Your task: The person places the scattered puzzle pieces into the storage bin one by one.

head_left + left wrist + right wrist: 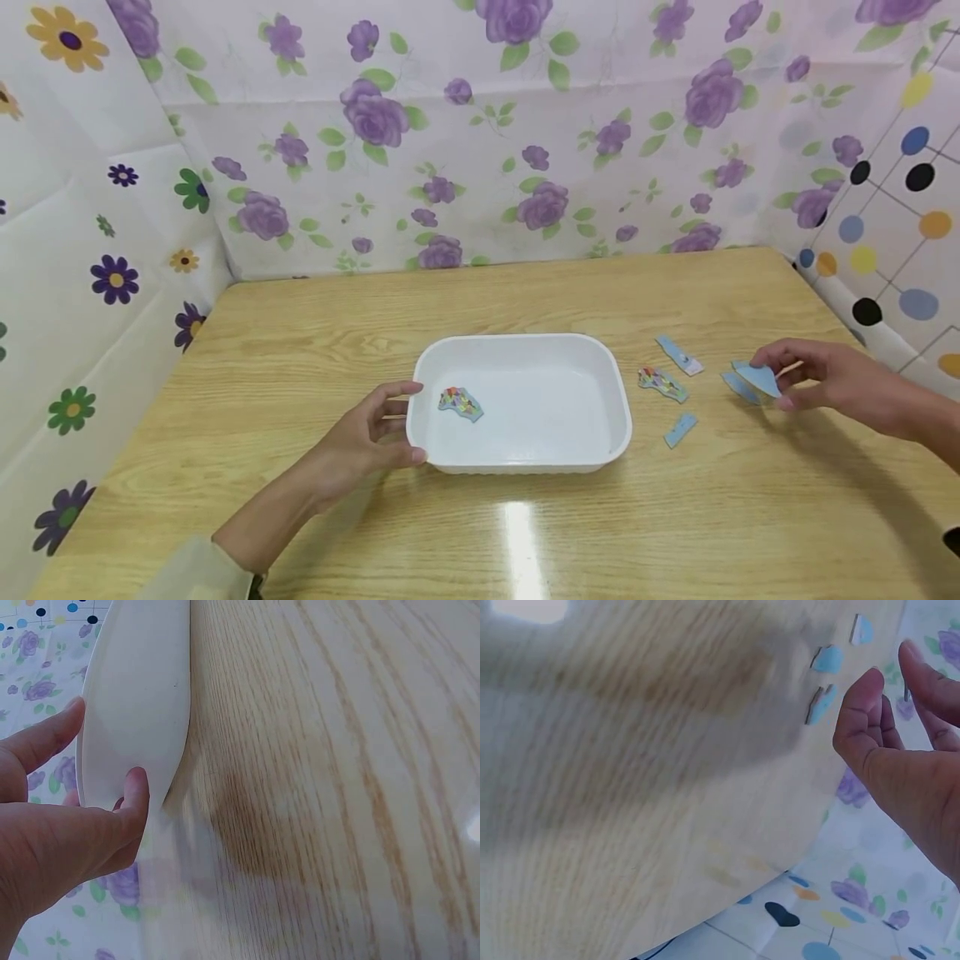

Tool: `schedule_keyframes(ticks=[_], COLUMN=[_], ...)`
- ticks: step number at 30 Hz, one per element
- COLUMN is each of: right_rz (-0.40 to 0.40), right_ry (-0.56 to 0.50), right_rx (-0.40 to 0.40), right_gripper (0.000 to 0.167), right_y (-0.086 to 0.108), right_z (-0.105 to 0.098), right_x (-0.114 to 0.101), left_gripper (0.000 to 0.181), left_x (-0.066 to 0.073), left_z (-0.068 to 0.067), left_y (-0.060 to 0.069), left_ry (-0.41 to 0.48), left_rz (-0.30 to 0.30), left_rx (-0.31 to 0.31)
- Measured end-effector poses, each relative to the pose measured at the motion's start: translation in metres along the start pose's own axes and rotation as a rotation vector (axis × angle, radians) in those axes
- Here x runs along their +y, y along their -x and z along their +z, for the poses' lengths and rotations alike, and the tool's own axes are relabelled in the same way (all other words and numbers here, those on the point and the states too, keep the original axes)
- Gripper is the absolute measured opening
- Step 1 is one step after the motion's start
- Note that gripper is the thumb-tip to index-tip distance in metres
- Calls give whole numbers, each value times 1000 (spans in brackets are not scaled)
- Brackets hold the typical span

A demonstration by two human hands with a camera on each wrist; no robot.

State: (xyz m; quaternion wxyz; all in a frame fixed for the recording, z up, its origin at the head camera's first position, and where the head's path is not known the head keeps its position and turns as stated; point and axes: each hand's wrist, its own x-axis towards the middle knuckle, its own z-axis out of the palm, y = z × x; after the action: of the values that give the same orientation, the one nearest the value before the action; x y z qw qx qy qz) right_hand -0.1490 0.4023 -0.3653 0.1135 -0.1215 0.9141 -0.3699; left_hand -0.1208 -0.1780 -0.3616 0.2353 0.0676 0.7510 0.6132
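Note:
My left hand (378, 429) grips the left end of a white plastic tray (525, 462), index finger at the rim and thumb at the near corner. Inside the tray, toward its left, lies a multicoloured cardboard piece (461, 403) with a pale blue edge. Over the right part of the table my right hand (813, 379) pinches a light blue cardboard piece (762, 380); only a thin dark edge shows between the fingers in the right wrist view. Close beneath it is another blue piece (738, 388), partly hidden.
Between tray and right hand, a multicoloured piece (663, 384), a blue strip (678, 356) and a small blue piece (681, 430) lie on the wooden table (315, 333). Flowered cloth (480, 167) hangs behind the table, and dotted cloth (892, 242) on the right.

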Motion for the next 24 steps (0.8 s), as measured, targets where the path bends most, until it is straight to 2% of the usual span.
schedule_keyframes(ticks=[5,13,24], right_rz=[18,-11,32], right_ry=[-14,-24,-61], right_rx=[2,60,42], right_gripper=[48,46,48], right_y=[-6,-15,-21], right_z=[1,-3,-9], right_x=[-8,-26,-39], left_gripper=[84,85,84], left_x=[-1,0,1], left_z=[0,0,0], left_y=[0,-1,0], left_ry=[4,1,5], left_rz=[-1,6,4], left_rx=[2,-6,0])
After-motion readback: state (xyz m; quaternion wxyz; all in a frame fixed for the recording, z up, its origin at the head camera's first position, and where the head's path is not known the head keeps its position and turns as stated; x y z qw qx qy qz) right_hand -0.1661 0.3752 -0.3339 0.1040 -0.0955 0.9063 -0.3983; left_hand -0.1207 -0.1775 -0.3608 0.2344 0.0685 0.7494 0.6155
